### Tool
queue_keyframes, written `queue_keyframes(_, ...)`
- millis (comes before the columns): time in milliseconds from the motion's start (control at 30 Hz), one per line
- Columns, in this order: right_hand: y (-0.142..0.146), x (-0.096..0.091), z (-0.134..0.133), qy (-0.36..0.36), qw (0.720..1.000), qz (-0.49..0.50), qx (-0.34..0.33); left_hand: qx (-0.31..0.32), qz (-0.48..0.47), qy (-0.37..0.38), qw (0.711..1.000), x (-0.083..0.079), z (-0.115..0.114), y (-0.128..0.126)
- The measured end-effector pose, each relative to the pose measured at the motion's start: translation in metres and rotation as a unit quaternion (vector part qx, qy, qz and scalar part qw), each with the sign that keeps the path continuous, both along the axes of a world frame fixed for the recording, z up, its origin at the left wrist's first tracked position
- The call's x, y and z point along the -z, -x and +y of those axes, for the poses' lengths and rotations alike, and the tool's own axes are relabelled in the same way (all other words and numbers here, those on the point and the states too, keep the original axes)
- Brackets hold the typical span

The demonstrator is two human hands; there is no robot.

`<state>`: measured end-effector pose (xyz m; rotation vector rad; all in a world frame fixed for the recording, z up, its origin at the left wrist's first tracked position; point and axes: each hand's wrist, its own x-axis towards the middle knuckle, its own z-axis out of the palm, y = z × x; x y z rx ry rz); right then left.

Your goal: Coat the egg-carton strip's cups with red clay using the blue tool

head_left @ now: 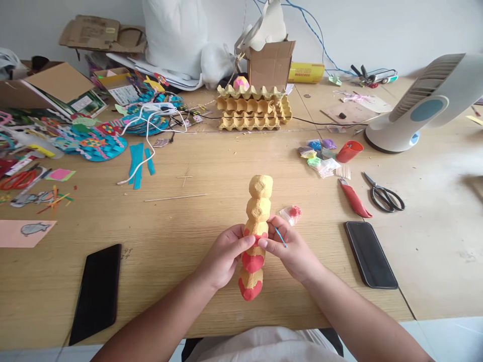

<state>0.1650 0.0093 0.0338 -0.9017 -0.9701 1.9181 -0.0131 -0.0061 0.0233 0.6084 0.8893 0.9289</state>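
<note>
Two hands [226, 254] [291, 250] hold the carton strip [259, 208]; table edge [199, 332] near.

Over there I count two hands, one left hand [228, 251] and one right hand [289, 249], with one carton strip [259, 208] of five bumps and one blue stick [279, 237]. The surface [211, 156] carries three loose thin sticks [175, 198], one phone [370, 255], one black tablet [96, 289], one pair of black scissors [378, 189], one red cup [349, 151], one fan [418, 108] and one yellow roll [306, 73]. The left-hand clutter [90, 141] looks too jumbled for me to number.
</note>
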Motion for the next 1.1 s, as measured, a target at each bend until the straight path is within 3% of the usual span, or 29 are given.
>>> queue_keyframes(233,0.0024,0.0029,-0.0016,0.027,0.999,0.032,0.014,0.01,-0.084,0.048,0.995,0.0025,-0.0017,0.0)
queue_keyframes(400,0.0023,0.0012,0.0,0.068,0.996,0.049,0.023,0.05,-0.112,0.039,0.992,0.0028,-0.0004,0.0027)
queue_keyframes(767,0.0014,0.0026,-0.0006,0.097,0.993,0.064,0.011,0.021,-0.111,0.087,0.99,0.0073,-0.0004,0.0009)
queue_keyframes(1100,-0.0013,0.0031,0.0019,0.117,0.988,0.103,0.001,0.042,-0.122,0.082,0.988,0.0032,0.0,0.0019)
